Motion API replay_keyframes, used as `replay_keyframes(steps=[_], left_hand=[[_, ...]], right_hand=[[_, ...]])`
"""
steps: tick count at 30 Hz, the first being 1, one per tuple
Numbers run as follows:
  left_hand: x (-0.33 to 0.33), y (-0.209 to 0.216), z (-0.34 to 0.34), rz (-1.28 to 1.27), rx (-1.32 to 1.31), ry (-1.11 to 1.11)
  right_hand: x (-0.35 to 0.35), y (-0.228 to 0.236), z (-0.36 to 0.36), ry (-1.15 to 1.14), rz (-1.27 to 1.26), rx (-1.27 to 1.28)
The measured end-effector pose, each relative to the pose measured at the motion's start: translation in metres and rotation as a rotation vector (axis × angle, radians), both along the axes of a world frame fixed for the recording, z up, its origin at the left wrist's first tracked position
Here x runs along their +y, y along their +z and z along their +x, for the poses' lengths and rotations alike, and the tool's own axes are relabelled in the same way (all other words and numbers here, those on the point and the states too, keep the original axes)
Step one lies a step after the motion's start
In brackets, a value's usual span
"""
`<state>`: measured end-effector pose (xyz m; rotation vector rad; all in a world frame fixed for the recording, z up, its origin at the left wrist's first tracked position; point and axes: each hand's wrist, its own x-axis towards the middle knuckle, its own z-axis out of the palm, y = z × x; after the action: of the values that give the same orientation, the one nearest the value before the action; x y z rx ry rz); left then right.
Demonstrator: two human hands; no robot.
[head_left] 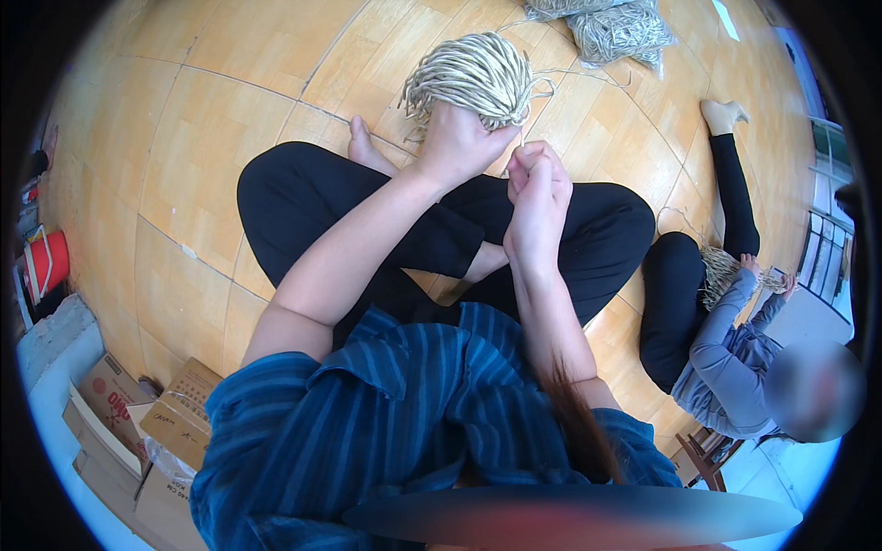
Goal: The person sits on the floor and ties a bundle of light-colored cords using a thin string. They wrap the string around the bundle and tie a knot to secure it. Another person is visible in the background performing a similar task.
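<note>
One bundle of pale, coarse cord (473,75) sits in front of the person's crossed legs, above the wooden floor (184,174), toward the floor's far edge. The left hand (459,142) closes around the lower end of this bundle, fingers wrapped tight on the gathered strands, so that the looped cords fan out beyond the fist. The right hand (537,197) is just beside it, touching or nearly touching the left, its fingers curled narrow and pinching a thin single strand (588,73) that runs from the bundle away across the floor to the right. Both forearms come up from the lower edge over black trousers and a blue striped shirt.

Beyond the bundle, at the far edge of the floor, lies a looser heap of the same cord (616,28). To the right, well apart, a second person in a grey top (726,367) sits on the floor with one leg stretched out and holds another hank of cord (721,271) in their hands. Near the left edge stands a red bucket (48,262), and cardboard boxes (147,413) are stacked at the near left corner.
</note>
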<state>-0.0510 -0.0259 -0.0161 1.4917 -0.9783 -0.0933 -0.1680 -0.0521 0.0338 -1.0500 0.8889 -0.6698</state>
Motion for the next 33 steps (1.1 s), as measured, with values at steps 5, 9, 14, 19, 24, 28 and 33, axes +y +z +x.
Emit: replay_keyframes(steps=[5,9,14,19,24,28,33], left_hand=[[-0.002,-0.001,0.005,-0.012,0.076,0.082],[0.002,0.000,0.023,-0.003,0.545,-0.085],[0.007,0.009,0.024,-0.057,0.950,-0.419],[0.004,0.015,0.015,-0.066,1.168,-0.626],[0.001,0.009,0.008,-0.068,1.112,-0.420],[-0.006,0.002,0.002,-0.044,0.774,-0.210],[-0.001,0.001,-0.002,0.008,0.519,-0.136]], right_hand=[[0.014,0.014,-0.004,0.089,-0.202,0.047],[0.006,0.022,-0.013,0.197,-0.298,0.037],[-0.046,0.008,-0.009,0.364,-0.246,0.158],[-0.059,0.000,-0.004,0.410,-0.293,0.105],[-0.055,-0.009,0.003,0.409,-0.421,0.193],[-0.049,-0.018,0.003,0.299,-0.369,0.163],[-0.034,-0.022,0.005,0.138,-0.175,0.046]])
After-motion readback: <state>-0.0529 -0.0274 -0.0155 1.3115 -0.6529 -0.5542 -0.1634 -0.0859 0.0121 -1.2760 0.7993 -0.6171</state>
